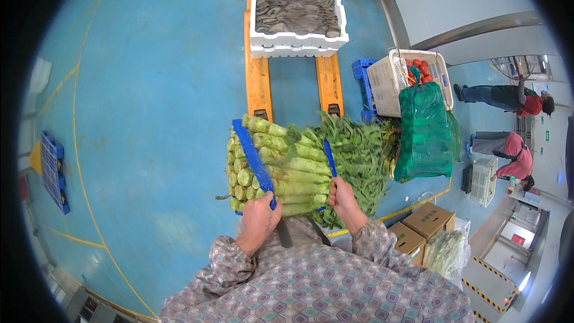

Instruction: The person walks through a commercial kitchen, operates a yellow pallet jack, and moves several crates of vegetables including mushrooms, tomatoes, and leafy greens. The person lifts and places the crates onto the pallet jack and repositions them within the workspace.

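A big bundle of celtuce [281, 170], pale green stalks to the left and dark leaves [353, 155] to the right, is held against my front. Two blue straps bind it. My left hand [260, 220] is closed on the wide blue strap [254, 155] near the cut stalk ends. My right hand [342, 196] has its fist round the narrower blue strap [329, 157], where stalks meet leaves. The underside of the bundle is hidden.
Ahead, an orange pallet jack [257, 81] carries a white foam box [299, 48] of greyish seafood. To the right stand a white crate [382, 87] with tomatoes, a green mesh sack [423, 137] and cardboard boxes [427, 221]. Two people are farther right; a blue pallet [54, 170] is far left.
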A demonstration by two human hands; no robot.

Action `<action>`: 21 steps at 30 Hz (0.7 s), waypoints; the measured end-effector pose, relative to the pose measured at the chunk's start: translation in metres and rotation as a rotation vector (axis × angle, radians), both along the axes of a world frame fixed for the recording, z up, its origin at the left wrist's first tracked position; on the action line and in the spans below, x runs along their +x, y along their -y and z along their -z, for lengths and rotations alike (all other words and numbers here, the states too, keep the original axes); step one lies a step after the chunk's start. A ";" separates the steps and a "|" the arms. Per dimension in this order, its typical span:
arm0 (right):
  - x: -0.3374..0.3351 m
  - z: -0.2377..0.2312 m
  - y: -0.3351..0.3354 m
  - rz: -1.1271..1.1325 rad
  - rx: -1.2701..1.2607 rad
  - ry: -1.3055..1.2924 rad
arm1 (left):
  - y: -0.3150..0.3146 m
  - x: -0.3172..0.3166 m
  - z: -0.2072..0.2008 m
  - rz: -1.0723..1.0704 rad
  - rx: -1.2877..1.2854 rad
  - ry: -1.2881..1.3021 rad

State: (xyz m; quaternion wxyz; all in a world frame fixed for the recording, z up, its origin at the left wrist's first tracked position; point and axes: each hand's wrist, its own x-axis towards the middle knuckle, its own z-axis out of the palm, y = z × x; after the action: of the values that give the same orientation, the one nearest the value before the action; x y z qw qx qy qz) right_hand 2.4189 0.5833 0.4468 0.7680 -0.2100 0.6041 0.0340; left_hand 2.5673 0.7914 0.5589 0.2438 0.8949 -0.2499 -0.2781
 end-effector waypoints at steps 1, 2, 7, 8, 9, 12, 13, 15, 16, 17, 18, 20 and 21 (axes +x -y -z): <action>0.006 -0.002 -0.002 -0.012 -0.017 0.008 | -0.007 -0.004 0.000 -0.039 0.025 0.011; 0.012 -0.003 -0.003 -0.048 -0.022 0.053 | -0.013 -0.010 0.001 -0.067 0.034 0.011; 0.061 -0.018 0.023 -0.165 -0.028 0.079 | 0.001 0.010 -0.008 -0.204 0.145 -0.043; 0.081 -0.024 0.037 -0.189 0.013 0.011 | 0.015 0.029 -0.014 -0.219 0.075 -0.018; 0.104 -0.030 0.053 -0.173 -0.054 0.042 | 0.031 0.053 -0.020 -0.237 0.047 -0.020; 0.185 -0.047 0.107 -0.124 -0.176 0.086 | 0.079 0.123 -0.042 -0.253 0.050 0.034; 0.192 -0.057 0.119 -0.173 -0.044 -0.024 | 0.091 0.132 -0.052 -0.258 0.111 -0.015; 0.213 -0.062 0.140 -0.195 -0.011 -0.073 | 0.110 0.146 -0.063 -0.279 0.169 -0.084; 0.214 -0.063 0.147 -0.216 0.024 -0.131 | 0.116 0.145 -0.068 -0.300 0.188 -0.121; 0.209 -0.063 0.152 -0.201 -0.019 -0.066 | 0.120 0.141 -0.072 -0.326 0.237 -0.199; 0.202 -0.061 0.157 -0.198 -0.020 -0.075 | 0.124 0.134 -0.076 -0.306 0.227 -0.160; 0.181 -0.055 0.164 -0.198 -0.021 -0.070 | 0.128 0.120 -0.079 -0.268 0.177 -0.130; 0.170 -0.050 0.169 -0.201 -0.020 -0.057 | 0.131 0.115 -0.077 -0.294 0.243 -0.132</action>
State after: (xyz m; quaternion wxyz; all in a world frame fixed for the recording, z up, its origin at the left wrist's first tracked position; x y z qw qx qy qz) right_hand 2.5893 0.4145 0.4969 0.7410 -0.2763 0.6019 0.1109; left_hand 2.6818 0.6604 0.6359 0.1877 0.9245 -0.0643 -0.3256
